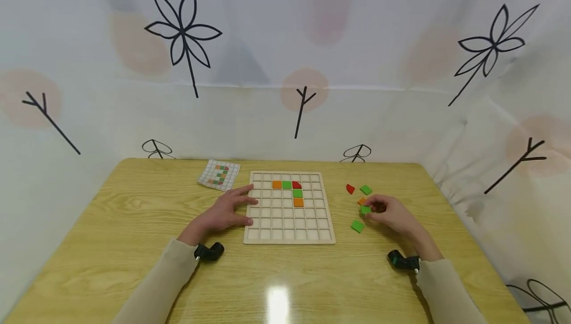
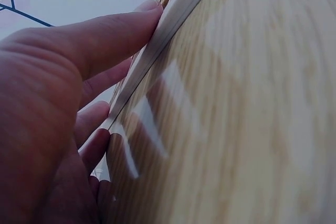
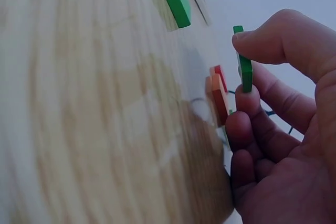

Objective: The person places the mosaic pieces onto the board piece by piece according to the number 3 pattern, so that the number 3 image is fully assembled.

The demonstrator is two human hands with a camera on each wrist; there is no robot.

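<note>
A wood-grain tabletop stands before a white wall covering printed with black line-drawn plants. 1 gridded pattern card lies at back left. Near it, the left hand spreads its fingers, touching the left edge of 1 wooden grid board. In the board sit 2 orange squares, 2 green squares and 1 red quarter-circle. To its right lie 1 loose red quarter-circle, 2 loose green squares and 1 loose orange piece. The right hand pinches 1 more green square above the tabletop.
</note>
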